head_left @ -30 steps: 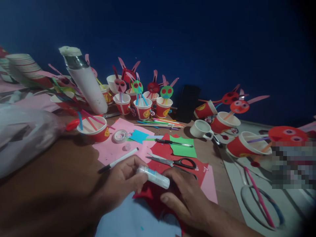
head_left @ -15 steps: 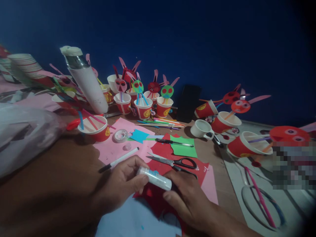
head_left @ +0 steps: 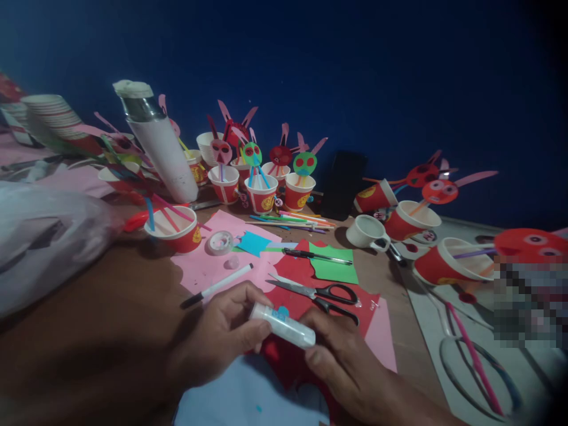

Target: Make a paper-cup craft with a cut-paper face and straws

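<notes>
A white glue stick (head_left: 290,328) lies tilted between my hands, low over red paper. My left hand (head_left: 228,331) is closed round its left end, thumb in front. At the other end, the thumb and forefinger of my right hand (head_left: 348,358) pinch the tube's tip. A small blue paper dot (head_left: 283,310) shows just behind the tube. Black-handled scissors (head_left: 317,293) rest on the red paper (head_left: 295,272) beyond my right hand. Close past my left hand lies a white marker with a black cap (head_left: 217,285).
Paper cups with rabbit-faced straws (head_left: 261,192) stand along the back. A white thermos (head_left: 162,154) leans at back left, near a plastic bag (head_left: 48,242). On the right are a white mug (head_left: 366,232) and more cups. A tape roll (head_left: 220,242) lies on pink paper.
The glue stick has shifted slightly right and down in view, along with both hands. The whole scene has also moved a little to the right in view.
</notes>
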Demonstrator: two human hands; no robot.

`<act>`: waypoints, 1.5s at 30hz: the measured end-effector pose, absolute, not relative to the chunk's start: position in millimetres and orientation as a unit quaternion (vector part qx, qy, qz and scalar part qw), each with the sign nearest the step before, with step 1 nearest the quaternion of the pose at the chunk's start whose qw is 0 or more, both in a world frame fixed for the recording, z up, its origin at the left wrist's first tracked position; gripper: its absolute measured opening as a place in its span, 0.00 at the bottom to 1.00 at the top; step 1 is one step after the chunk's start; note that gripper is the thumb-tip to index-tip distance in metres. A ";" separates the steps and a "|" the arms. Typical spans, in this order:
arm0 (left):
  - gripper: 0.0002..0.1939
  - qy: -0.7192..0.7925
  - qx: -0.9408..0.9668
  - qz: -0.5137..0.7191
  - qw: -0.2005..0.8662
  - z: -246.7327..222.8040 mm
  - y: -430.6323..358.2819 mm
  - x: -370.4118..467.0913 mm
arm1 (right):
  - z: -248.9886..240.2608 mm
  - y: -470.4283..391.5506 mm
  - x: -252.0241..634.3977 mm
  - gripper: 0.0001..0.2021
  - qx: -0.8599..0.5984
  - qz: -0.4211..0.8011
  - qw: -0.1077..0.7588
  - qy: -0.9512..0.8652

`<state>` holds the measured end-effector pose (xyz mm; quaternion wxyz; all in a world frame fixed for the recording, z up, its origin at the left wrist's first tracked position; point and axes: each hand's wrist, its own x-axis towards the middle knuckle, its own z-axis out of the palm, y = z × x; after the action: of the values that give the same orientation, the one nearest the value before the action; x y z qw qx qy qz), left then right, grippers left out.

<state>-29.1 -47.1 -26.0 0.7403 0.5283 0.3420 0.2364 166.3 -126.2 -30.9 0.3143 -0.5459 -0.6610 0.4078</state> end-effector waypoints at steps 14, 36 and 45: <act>0.11 0.349 0.544 0.240 0.725 -24.4 -46.9 -28.7 | -26.3 -126.7 163.7 0.19 -0.554 0.472 0.307 -0.613; 0.10 0.336 0.552 0.237 0.725 -26.3 -48.3 -30.9 | -38.7 -128.2 157.5 0.26 -0.460 0.695 0.349 -0.428; 0.11 0.326 0.525 0.235 0.750 -29.4 -47.6 -30.3 | -39.9 -129.8 154.3 0.22 -0.465 0.625 0.471 -0.414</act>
<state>-30.3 -47.6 -29.4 0.7501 0.5252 0.3261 0.2349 154.3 -129.8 -39.9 0.4709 -0.4647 -0.4138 0.6253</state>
